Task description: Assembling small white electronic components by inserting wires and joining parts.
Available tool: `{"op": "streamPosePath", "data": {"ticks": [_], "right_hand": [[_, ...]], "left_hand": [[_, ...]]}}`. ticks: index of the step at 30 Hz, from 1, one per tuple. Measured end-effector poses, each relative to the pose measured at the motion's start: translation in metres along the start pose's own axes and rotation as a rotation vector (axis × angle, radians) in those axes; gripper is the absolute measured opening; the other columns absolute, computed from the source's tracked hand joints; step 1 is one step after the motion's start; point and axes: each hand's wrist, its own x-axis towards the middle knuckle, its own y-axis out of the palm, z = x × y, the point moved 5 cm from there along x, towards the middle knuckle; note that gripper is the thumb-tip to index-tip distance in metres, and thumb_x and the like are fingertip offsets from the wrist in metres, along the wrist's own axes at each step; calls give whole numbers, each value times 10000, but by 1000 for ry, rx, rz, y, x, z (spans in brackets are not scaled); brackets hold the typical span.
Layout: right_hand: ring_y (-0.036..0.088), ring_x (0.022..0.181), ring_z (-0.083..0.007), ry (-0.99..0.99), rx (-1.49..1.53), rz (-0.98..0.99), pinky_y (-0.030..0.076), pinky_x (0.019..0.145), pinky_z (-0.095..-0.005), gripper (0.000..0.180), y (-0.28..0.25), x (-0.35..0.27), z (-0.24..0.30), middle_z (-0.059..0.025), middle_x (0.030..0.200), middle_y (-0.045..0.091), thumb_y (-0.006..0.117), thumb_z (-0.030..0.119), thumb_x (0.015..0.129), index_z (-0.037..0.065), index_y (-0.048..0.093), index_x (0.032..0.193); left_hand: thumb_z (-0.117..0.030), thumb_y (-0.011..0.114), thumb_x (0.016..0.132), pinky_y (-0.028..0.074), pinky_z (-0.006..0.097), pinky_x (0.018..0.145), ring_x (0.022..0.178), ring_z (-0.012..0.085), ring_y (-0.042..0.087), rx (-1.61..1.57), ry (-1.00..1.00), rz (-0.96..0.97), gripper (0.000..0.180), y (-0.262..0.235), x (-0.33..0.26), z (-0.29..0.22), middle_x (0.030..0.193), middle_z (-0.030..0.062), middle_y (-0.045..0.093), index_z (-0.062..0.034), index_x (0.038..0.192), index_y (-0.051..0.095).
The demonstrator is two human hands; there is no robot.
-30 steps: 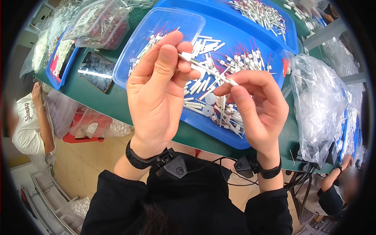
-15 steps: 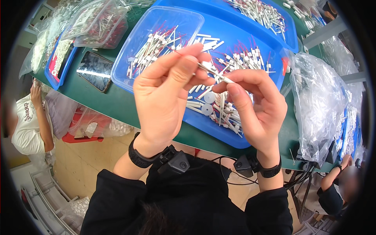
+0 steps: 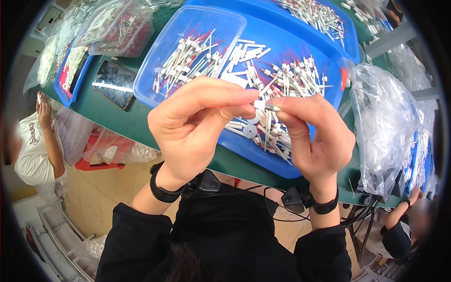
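Note:
My left hand (image 3: 188, 122) and my right hand (image 3: 324, 136) meet above the blue tray (image 3: 282, 168), thumb and index finger of each pinched together. Between them is a small white piece (image 3: 260, 104) with a grey cylindrical part (image 3: 270, 107) at its right. The left fingertips grip the white end, and the right ones hold the grey end. Whether these are one part or two joined is too small to tell. Below lie many thin white sticks with red wires (image 3: 300, 77), along with a few white discs (image 3: 249, 131).
A clear plastic container (image 3: 143, 77) of similar wired sticks overlaps the tray's left side. Further left are a phone (image 3: 114, 84) and a filled clear box (image 3: 123, 33). A crumpled plastic bag (image 3: 383, 127) stands at the right. Other people sit at both sides.
Both hands have come down slightly and closer together. The long thin white stick between them is now out of sight, and a short white and grey end shows at the fingertips.

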Motion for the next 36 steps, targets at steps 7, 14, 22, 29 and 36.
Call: {"op": "streamPosePath", "data": {"ticks": [7,14,22,29,36], "right_hand": [[621,604,-199,-186,-125,-39,482,528,-273,256,1,2,8,-78,744,682,717,-109,644,-12,704,881],[609,592,-193,61,99,-20,473,519,-271,156,3,-1,2,-78,725,669,745,-81,747,-2,697,873],[619,606,-204,-295,-217,-20,496,524,-277,300,3,-1,8,-88,797,700,696,-71,575,-19,699,870],[637,679,-204,-137,-79,53,513,578,-287,241,5,-1,3,-77,834,708,760,-15,683,0,703,916],[608,662,-221,-154,-113,157,487,584,-311,269,6,-3,-1,-71,776,674,775,1,642,26,695,897]], "left_hand": [[63,611,903,594,322,650,724,222,666,-24,-79,-35,68,0,-2,-4,908,166,646,66,940,668],[88,636,871,571,272,649,729,193,674,92,59,4,96,-2,-1,-11,893,155,664,58,942,692],[106,660,845,558,239,653,750,176,688,9,-26,-60,127,-3,-4,-6,905,149,682,51,947,712],[71,626,889,586,305,640,742,193,655,66,-15,15,65,2,-2,-8,887,159,649,65,927,678],[70,622,891,592,302,654,740,191,661,66,-19,62,75,3,-3,-6,905,162,649,63,939,679]]}}
